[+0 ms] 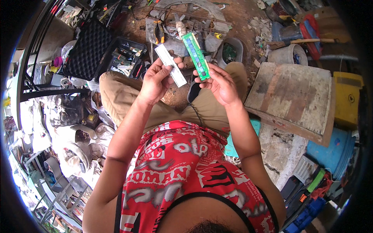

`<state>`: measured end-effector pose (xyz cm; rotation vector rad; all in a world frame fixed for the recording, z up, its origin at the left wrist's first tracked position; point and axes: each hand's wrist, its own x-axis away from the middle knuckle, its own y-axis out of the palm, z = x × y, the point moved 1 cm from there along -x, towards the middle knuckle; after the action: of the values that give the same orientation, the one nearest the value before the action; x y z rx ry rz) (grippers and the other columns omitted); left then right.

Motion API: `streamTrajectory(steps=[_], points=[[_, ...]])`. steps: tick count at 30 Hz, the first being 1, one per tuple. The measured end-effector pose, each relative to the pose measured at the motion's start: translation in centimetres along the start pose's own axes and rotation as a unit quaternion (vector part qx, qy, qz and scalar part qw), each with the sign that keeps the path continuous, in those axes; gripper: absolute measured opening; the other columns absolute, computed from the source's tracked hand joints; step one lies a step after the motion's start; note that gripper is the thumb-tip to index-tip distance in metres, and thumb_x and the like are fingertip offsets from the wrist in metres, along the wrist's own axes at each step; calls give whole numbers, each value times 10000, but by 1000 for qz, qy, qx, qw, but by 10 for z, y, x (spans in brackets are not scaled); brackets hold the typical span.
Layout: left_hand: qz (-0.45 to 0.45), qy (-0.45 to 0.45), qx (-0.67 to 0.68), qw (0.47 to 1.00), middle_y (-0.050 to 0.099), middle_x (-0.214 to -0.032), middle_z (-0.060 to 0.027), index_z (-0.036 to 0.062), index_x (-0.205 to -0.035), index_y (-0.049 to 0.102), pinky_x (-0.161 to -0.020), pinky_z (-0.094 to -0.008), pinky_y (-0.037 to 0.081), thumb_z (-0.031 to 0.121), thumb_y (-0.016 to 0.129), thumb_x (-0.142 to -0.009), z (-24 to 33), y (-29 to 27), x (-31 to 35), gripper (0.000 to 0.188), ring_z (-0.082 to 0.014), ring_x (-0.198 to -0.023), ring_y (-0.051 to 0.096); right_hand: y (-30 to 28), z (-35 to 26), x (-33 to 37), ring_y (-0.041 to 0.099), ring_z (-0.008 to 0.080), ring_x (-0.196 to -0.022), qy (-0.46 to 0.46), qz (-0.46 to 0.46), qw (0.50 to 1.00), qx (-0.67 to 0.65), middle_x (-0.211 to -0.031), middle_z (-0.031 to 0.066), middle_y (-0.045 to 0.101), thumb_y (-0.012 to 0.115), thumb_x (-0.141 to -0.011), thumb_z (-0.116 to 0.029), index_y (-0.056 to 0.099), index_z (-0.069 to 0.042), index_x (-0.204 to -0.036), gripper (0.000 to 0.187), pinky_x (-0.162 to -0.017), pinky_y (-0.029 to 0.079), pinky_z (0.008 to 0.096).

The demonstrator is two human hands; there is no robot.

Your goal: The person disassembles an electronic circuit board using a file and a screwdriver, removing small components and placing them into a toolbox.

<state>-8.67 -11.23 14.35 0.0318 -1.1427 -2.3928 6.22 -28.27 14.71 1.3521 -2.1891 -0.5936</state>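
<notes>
My left hand is closed on a long, narrow white strip, thumb on top and fingers underneath. To its right, my right hand grips the near end of a green RAM module, a slim circuit board with a row of dark chips along it. The strip and the board are held apart, both slanting away from me above my lap. Beyond them on the ground lie pliers with yellow and black handles.
An open black tool case with foam lining holds small tools at the left. A grey bin with green pieces stands beyond my right knee. A worn wooden board lies at the right, near a yellow container and a blue one.
</notes>
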Motion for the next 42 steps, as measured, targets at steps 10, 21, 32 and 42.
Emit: streamTrajectory(steps=[10, 21, 32, 42], points=[[-2, 3, -9, 1000, 576, -1254, -169, 9, -1328, 418, -946, -379, 527, -47, 450, -921, -3, -2, -3, 412, -253, -1160, 582, -8, -5, 2, 671, 231, -930, -20, 25, 999, 4, -1136, 179, 645, 460, -1001, -208, 501, -19, -1321, 374, -760, 553, 312], [64, -26, -56, 996, 581, -1262, -148, 3, -1309, 462, -949, -381, 499, 19, 486, -928, -5, -39, 7, 382, -249, -1161, 577, -194, -24, 17, 652, 179, -782, -82, 406, 908, 58, -934, 85, 671, 464, -992, -151, 587, -41, -1130, 215, -701, 539, 299], [58, -34, -82, 994, 601, -1214, -116, 13, -1399, 374, -849, -310, 531, 6, 473, -914, -2, -8, 4, 495, -212, -1120, 594, -372, 120, -8, 648, 293, -860, 281, 407, 625, 604, -972, 180, 663, 548, -893, -156, 648, 14, -1011, 229, -757, 501, 441], [51, -55, -86, 993, 600, -1231, -138, 28, -1403, 376, -894, -343, 529, 9, 454, -912, -13, -8, -2, 498, -228, -1112, 604, -336, 78, -6, 657, 231, -880, 91, 532, 827, 155, -1013, 139, 673, 573, -909, -138, 632, 1, -1103, 245, -758, 533, 367]])
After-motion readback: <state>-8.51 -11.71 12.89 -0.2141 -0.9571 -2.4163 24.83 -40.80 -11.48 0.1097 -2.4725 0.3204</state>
